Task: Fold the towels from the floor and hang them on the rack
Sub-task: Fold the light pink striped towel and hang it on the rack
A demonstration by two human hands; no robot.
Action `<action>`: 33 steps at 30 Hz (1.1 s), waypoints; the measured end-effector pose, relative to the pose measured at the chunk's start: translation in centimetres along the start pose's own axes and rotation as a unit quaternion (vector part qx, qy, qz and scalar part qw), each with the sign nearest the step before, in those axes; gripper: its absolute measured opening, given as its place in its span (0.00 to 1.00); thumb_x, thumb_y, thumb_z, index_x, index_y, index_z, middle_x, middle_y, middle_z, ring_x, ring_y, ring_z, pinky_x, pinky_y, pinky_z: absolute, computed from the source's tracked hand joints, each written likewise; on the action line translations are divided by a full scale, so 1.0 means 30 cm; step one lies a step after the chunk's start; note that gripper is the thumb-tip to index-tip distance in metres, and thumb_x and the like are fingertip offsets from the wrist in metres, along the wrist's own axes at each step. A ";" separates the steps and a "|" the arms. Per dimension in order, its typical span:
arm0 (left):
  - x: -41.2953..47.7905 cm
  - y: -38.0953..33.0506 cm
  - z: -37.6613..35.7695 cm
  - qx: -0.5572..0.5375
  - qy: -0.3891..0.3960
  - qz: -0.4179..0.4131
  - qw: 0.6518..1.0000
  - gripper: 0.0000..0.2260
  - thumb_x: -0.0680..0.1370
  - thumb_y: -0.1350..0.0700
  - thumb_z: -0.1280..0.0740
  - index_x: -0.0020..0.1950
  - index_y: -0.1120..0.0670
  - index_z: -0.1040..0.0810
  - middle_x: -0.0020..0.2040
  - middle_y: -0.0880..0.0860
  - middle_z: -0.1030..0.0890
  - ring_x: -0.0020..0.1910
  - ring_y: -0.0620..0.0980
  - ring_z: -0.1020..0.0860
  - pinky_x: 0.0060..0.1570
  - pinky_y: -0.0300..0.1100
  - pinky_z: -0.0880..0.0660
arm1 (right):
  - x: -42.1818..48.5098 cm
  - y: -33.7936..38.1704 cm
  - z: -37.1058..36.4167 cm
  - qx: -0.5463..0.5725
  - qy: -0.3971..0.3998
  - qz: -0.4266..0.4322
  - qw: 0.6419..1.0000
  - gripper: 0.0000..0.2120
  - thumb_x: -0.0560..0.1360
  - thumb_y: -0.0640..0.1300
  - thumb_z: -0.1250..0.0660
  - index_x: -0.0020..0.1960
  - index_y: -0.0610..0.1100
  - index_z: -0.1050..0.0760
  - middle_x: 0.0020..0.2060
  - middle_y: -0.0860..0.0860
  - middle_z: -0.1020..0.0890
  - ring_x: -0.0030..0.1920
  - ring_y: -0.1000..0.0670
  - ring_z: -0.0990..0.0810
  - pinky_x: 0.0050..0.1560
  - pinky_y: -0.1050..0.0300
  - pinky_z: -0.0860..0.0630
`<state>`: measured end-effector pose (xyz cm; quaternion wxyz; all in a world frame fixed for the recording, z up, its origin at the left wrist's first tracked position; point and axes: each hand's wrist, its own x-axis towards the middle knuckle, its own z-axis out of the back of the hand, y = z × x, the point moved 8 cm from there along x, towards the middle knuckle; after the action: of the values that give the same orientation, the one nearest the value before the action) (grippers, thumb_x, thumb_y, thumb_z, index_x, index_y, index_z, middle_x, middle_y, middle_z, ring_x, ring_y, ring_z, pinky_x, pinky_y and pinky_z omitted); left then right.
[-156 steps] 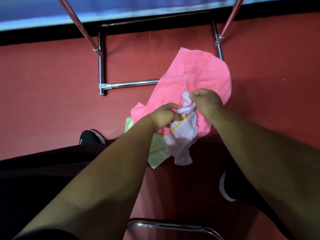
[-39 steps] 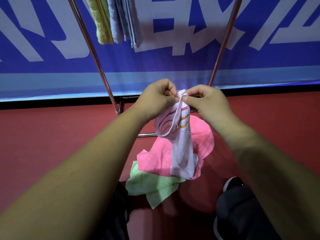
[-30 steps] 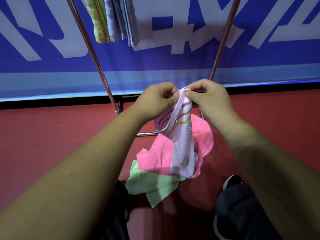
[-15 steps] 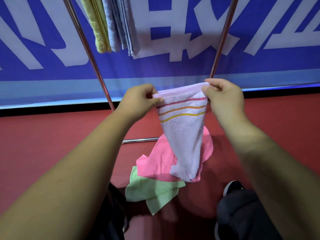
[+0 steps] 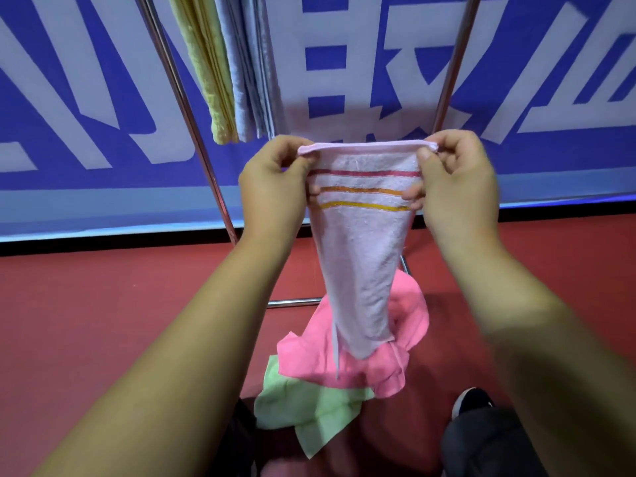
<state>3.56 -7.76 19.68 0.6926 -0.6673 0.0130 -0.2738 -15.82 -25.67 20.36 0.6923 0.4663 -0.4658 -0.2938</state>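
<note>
A pale lilac towel [image 5: 361, 256] with red, orange and yellow stripes hangs in the air in front of me. My left hand [image 5: 272, 187] pinches its top left corner and my right hand [image 5: 457, 180] pinches its top right corner, so the top edge is stretched flat. On the red floor below lie a pink towel [image 5: 395, 359] and a light green towel [image 5: 309, 411], partly overlapping. The metal rack [image 5: 192, 125] stands behind, with a yellow towel [image 5: 210, 70] and grey towels [image 5: 251, 74] hanging from it at the upper left.
A blue banner with white lettering [image 5: 344, 80] covers the wall behind the rack. The rack's low crossbar [image 5: 292, 303] runs just behind the pink towel. My black shoe [image 5: 471, 404] and dark trouser legs are at the bottom of the view.
I lifted the lilac towel off the floor pile and raised my view. In the last second my hands moved apart, spreading the bunched top edge out flat.
</note>
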 end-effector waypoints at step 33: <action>-0.040 -0.105 0.065 -0.073 -0.027 -0.050 0.996 0.06 0.82 0.60 0.29 0.54 0.53 0.12 0.50 0.46 0.12 0.52 0.44 0.16 0.58 0.44 0.19 | -0.029 0.124 0.042 0.024 -0.043 0.027 0.998 0.05 0.82 0.45 0.30 0.55 0.50 0.15 0.43 0.55 0.11 0.44 0.57 0.14 0.49 0.56 0.18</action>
<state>2.14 -5.36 22.41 0.6278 -0.7228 -0.0194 -0.2882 -17.43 -23.94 23.61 0.6678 0.4569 -0.5145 -0.2839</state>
